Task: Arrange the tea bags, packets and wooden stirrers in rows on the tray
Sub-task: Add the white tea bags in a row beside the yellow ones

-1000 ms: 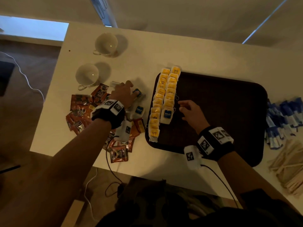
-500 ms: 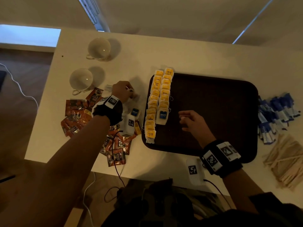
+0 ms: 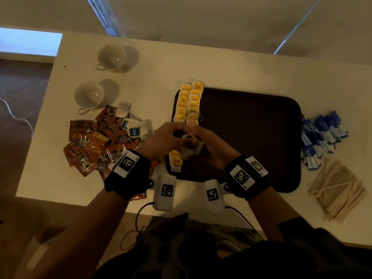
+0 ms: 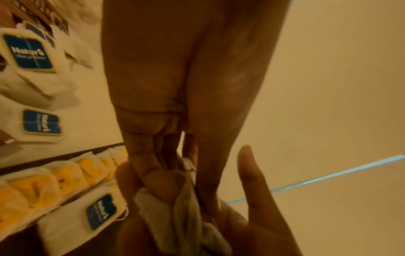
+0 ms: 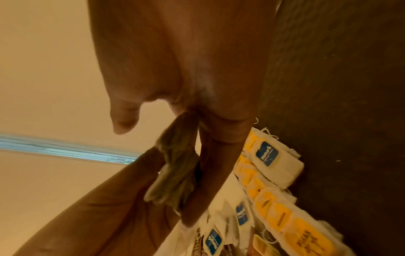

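From the head view, both hands meet over the left edge of the dark tray (image 3: 251, 137) — left hand (image 3: 165, 137) and right hand (image 3: 211, 146) together pinching a white tea bag (image 3: 190, 147) above the yellow tea bag rows (image 3: 188, 103). The left wrist view shows fingers (image 4: 153, 166) curled onto that bag's paper. The right wrist view shows the bag (image 5: 175, 166) pinched — a blue-labelled bag (image 5: 271, 159) lies on the tray.
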The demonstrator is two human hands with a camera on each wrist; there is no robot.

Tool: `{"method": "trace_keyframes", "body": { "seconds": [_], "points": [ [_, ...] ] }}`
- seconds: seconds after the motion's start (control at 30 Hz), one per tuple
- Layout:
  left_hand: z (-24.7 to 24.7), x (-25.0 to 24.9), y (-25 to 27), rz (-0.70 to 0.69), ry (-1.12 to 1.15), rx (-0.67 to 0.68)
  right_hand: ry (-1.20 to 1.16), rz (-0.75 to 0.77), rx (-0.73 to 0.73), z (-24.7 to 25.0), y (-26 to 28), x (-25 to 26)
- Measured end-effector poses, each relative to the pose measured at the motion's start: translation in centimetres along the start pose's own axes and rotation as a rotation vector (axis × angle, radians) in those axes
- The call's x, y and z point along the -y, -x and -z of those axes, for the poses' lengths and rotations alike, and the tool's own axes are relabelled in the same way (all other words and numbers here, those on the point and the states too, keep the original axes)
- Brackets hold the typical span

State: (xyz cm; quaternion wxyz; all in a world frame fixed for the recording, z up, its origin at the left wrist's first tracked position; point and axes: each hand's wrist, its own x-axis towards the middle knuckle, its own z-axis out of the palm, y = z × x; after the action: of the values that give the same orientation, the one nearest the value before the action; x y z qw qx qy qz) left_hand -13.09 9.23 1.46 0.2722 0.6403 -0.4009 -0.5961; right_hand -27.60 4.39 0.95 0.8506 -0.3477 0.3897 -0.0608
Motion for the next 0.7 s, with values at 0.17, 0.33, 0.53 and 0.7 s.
{"method": "trace_keyframes", "body": {
  "seconds": [0.17, 0.33, 0.53, 0.7],
  "points": [
    [-0.8, 0.6, 0.6, 0.025, -0.009, 0.029, 0.005, -0.054, 0.008, 1.4, 1.6, -1.6],
    [-1.7, 1.1, 1.4, 0.056, 0.048, 0.064, -0.035, -0.065, -0.034, 2.6, 2.7, -2.3],
    [-4.0, 2.0, 1.4, 0.023, 0.034, -0.032, -0.03, -0.1, -0.045, 3.1, 3.3, -2.9],
    [-4.3, 2.2, 1.3, 0.058, 0.065, -0.049, 0.08, -0.126, -0.077, 4.2, 4.0, -3.4]
  ]
}}
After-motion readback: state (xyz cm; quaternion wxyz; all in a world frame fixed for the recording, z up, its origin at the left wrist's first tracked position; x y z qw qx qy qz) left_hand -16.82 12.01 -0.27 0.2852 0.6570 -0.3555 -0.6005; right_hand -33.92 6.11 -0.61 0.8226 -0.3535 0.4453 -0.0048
